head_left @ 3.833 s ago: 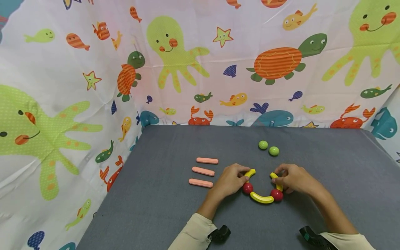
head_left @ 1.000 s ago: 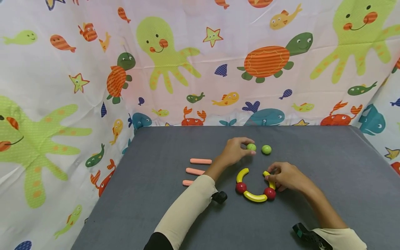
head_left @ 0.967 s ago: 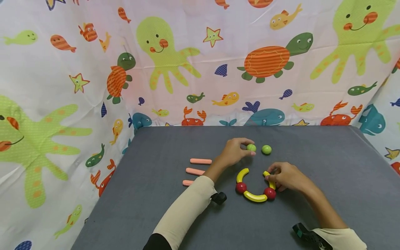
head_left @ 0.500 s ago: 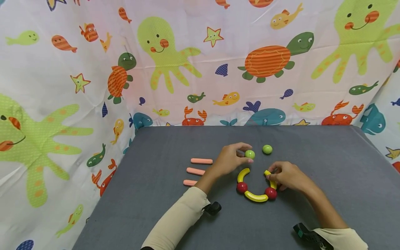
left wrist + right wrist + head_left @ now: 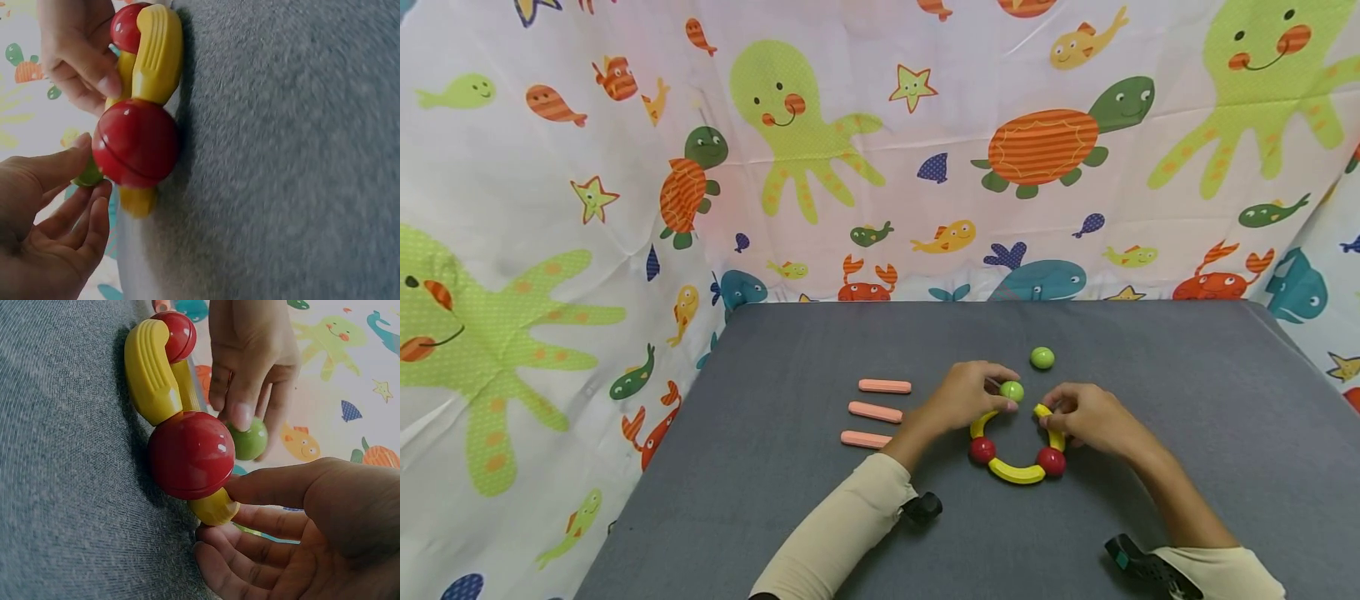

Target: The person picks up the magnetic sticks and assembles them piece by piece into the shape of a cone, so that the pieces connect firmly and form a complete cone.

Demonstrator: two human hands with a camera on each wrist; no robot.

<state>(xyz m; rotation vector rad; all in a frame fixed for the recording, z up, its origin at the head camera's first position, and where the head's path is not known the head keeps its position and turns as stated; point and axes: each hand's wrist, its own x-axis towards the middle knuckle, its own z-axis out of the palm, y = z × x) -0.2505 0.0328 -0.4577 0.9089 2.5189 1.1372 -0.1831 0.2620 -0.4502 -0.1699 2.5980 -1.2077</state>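
Between left thumb and fingers, my left hand (image 5: 961, 398) pinches a green ball (image 5: 1012, 391) close to the upper tip of the left yellow curved rod (image 5: 978, 427). My right hand (image 5: 1097, 421) pinches the right yellow curved rod (image 5: 1056, 440) near its upper end. Two red balls (image 5: 982, 451) (image 5: 1051, 461) and a bottom yellow curved rod (image 5: 1017, 472) link these into a U open at the far side. In the right wrist view the green ball (image 5: 249, 439) hangs off the table under the left thumb. Whether it touches the rod is hidden.
A second green ball (image 5: 1042, 358) lies behind the U. Three pink straight rods (image 5: 884, 387) (image 5: 876, 412) (image 5: 867, 439) lie left of it, the nearest partly covered by my left arm. A patterned curtain (image 5: 865, 167) hangs along the grey table's (image 5: 760, 500) far edge.
My left hand has let go of the left yellow rod, picked up one green ball from the back and brought it nearer, to that rod's tip. My right hand has stayed on its rod.
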